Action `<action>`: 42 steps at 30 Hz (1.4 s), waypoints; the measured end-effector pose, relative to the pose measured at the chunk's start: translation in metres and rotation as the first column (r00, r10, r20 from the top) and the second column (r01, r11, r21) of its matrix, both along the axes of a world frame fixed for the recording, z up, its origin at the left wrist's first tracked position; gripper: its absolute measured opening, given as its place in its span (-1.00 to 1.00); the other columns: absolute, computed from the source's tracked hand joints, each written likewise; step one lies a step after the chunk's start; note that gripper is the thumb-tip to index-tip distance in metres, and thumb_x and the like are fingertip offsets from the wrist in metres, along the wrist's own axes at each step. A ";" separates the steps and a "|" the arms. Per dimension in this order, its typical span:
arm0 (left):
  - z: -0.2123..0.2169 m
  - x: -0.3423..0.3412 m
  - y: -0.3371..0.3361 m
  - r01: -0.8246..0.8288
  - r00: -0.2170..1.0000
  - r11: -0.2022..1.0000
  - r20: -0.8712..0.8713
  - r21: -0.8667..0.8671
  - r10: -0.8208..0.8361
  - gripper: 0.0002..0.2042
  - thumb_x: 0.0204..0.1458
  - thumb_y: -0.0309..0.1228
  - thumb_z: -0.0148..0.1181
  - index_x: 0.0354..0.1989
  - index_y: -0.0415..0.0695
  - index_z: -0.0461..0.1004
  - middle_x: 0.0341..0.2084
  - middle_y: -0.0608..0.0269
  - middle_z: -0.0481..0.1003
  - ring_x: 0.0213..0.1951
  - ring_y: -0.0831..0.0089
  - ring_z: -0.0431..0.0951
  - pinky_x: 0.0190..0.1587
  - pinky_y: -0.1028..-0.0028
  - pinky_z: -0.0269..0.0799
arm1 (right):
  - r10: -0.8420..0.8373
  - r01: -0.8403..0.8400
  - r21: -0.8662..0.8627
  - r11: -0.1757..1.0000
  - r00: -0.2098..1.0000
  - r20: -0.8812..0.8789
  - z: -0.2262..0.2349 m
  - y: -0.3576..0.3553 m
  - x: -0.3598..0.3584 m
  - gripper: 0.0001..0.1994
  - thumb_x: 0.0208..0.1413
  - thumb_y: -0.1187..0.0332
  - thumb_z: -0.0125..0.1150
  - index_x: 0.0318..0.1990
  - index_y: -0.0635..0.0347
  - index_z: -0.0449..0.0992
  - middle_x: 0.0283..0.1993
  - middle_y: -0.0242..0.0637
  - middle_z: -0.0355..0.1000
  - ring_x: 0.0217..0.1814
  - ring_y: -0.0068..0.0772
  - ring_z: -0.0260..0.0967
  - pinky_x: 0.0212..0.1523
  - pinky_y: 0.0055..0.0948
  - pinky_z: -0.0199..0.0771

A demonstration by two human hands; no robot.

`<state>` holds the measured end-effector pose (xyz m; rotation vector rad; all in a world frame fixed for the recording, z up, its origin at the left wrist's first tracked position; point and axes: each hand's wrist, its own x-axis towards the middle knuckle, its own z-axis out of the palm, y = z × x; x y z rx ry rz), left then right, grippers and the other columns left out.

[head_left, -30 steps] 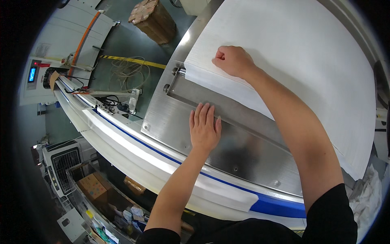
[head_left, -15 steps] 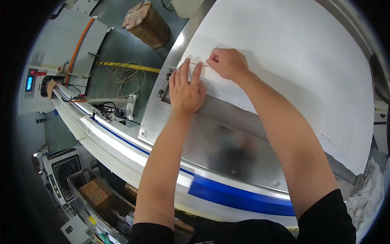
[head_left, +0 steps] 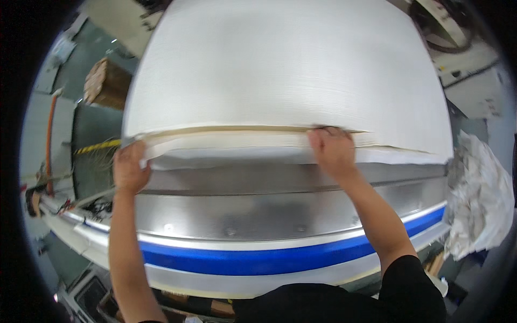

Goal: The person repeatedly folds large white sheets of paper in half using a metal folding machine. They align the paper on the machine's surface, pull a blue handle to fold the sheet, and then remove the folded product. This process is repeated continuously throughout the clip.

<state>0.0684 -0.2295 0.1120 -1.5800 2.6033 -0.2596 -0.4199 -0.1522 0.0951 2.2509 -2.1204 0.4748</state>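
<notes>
On the shiny metal bench (head_left: 280, 215), the left hand (head_left: 129, 168) and right hand (head_left: 332, 151) each hold the big white paper stack (head_left: 285, 70) by its near edge, top sheets only partly lifted.

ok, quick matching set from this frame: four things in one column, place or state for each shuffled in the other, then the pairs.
Things:
1. left hand
2. right hand
3. crumpled white sheets
4. blue stripe

Places or states:
A. heaped off the table's right end
B. gripping the paper stack at its near left corner
C. along the metal table front edge
D. fingers tucked into the stack's near edge, right of middle

Pairs: 1-B, 2-D, 3-A, 4-C
</notes>
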 end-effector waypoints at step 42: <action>0.099 -0.039 -0.032 -0.495 0.780 0.867 0.466 0.054 0.417 -0.69 0.09 -0.46 -0.08 -0.03 0.07 0.48 -0.13 0.18 0.51 -0.06 0.14 0.46 0.12 0.15 0.26 | -0.352 0.660 0.390 0.642 0.706 -0.615 0.143 0.201 -0.656 -0.65 -0.03 0.45 0.00 -0.03 0.08 0.49 -0.10 -0.08 0.47 -0.01 0.00 0.38 0.00 -0.14 0.35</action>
